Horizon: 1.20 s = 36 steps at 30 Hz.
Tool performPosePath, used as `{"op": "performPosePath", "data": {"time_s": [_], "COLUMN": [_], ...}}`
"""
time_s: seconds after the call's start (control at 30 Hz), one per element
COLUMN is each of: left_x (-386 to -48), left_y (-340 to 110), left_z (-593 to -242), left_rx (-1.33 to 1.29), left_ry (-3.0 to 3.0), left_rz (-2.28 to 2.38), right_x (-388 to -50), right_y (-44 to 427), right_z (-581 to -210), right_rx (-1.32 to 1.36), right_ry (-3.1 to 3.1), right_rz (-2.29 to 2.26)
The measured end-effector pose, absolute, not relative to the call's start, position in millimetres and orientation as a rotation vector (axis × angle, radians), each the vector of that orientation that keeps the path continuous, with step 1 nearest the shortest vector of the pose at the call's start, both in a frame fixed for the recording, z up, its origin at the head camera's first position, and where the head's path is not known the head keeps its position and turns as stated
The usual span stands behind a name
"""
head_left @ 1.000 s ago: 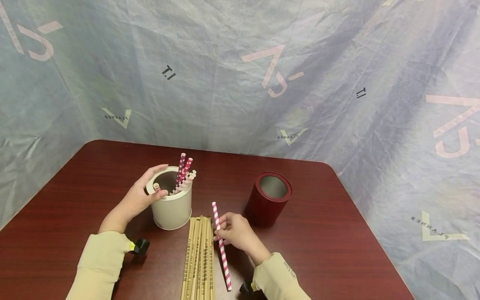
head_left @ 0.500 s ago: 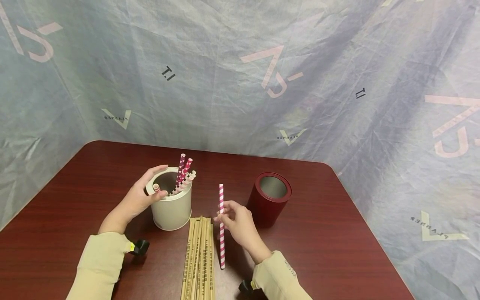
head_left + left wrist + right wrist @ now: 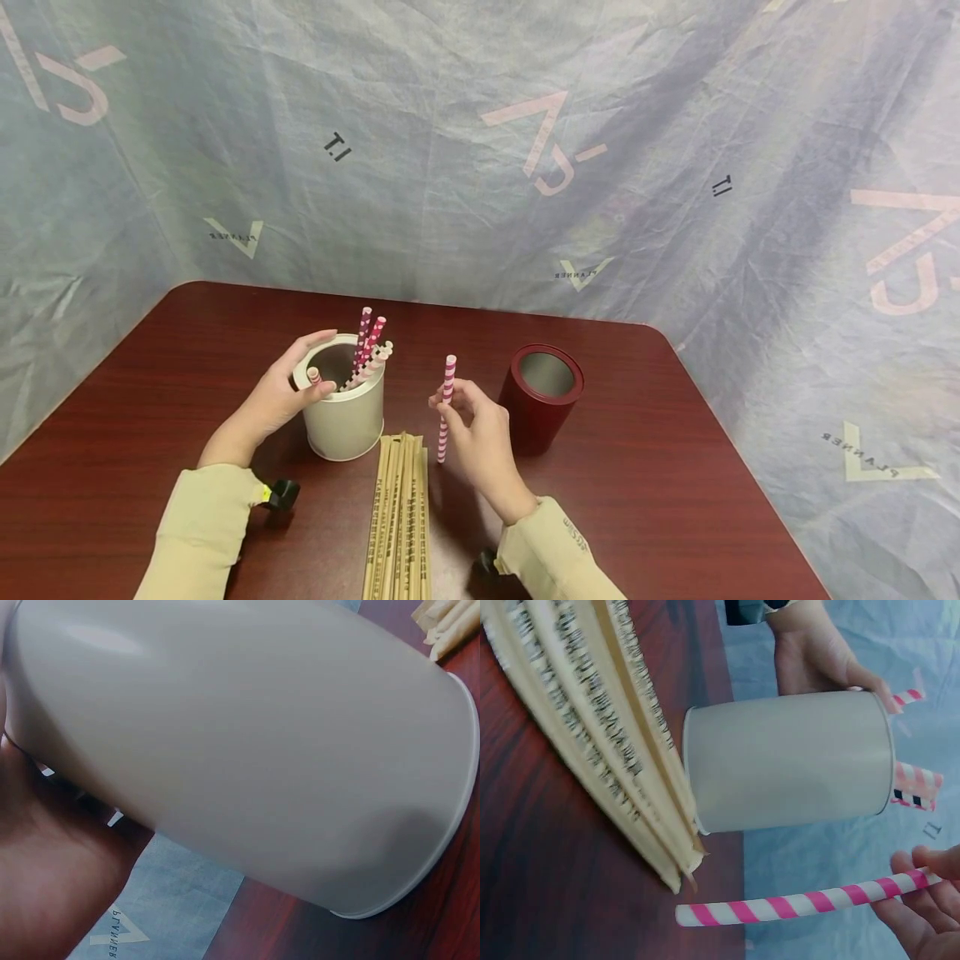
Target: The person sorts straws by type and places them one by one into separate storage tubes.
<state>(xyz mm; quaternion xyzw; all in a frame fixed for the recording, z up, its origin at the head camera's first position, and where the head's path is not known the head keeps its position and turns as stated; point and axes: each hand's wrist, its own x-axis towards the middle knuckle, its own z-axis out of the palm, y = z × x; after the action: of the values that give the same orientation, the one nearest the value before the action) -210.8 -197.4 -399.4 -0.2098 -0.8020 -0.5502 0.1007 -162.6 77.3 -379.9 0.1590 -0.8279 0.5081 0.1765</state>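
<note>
My right hand (image 3: 483,442) pinches a pink-and-white striped paper straw (image 3: 449,375) between thumb and fingers. It holds the straw nearly upright, lower end raised above the table in the right wrist view. With my left hand (image 3: 266,404) I grip the rim of a cream-coloured canister (image 3: 345,427), thumb at the near side and fingers across the opening's far side. Several patterned straws (image 3: 375,343) lean inside it toward the right, and a short striped end (image 3: 313,374) shows by my left thumb. The canister's smooth wall (image 3: 262,742) fills most of the left wrist view.
Several paper-wrapped sticks (image 3: 396,525) with dark print lie side by side in front of the cream canister. To the right of my right hand stands a dark red canister (image 3: 536,417). A printed grey cloth (image 3: 435,167) hangs behind the table (image 3: 660,467).
My right hand has lifted the striped straw from beside the wrapped sticks and turned it upright, moving slightly away from me. My left hand stays on the cream canister.
</note>
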Motion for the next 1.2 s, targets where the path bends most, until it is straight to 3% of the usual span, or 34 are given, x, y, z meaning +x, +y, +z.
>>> {"op": "performPosePath", "data": {"time_s": [0.63,1.2], "left_x": [-209,-208], "left_y": [-198,-199], "left_z": [-398,-399], "left_rx": [-0.612,-0.591], "left_ry": [-2.404,-2.437], "left_rz": [-1.612,-1.574], "right_x": [-156,-160], "right_y": [53,29], "right_z": [-313,-320], "right_rx": [0.724,0.854], "right_ry": [-1.858,-1.701], "right_rz": [1.693,1.726]}}
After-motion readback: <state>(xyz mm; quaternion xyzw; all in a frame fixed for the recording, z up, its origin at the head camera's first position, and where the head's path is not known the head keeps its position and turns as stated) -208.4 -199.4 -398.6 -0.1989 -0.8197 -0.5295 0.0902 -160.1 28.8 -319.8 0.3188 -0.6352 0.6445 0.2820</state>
